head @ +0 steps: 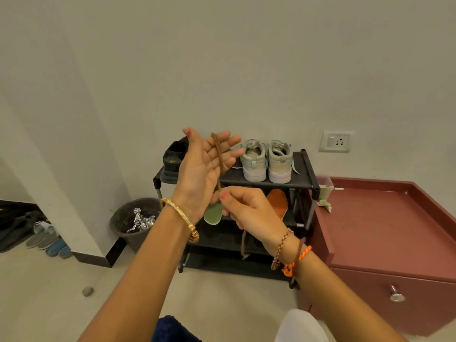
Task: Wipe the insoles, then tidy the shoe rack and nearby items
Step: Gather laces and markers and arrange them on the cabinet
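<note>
Holding a brown shoelace [218,159] upright before the shoe rack [307,169], I drape it over my flat, spread left hand [204,166]; my right hand [243,208] pinches it lower down. The bin [118,218] left of the rack holds crumpled foil [140,220]

black shoe [175,154] half behind left hand [202,166] | bin [130,220] contents unclear

Left hand [207,166] raised, fingers spread; right hand [244,208] pinching
</note>
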